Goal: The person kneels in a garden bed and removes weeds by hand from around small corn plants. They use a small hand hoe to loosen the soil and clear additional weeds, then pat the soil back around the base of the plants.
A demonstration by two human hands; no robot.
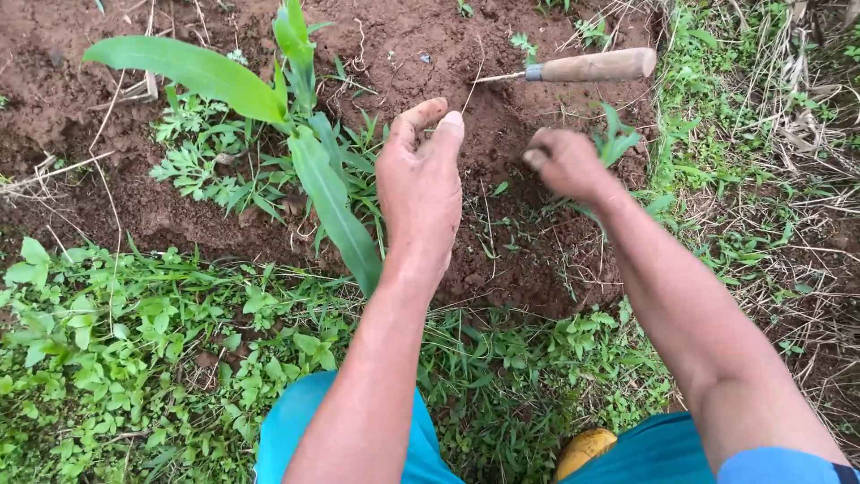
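**Hands deep in the weeds, right beside the young plant**

Head view: the left hand [419, 184] hovers over bare red soil [502, 108], fingers [421, 115] loosely pinched, holding nothing I can make out. The right hand [563, 161] is blurred, closed around what looks like a small green weed [616, 142]. A tall broad-leaved seedling [309, 152] stands just beside the left hand. A wooden-handled tool [587, 66] lies on the soil beyond. The risk, as I see it: a careless tug could snap off a weed above its roots, or the left hand could bruise the seedling's leaves.
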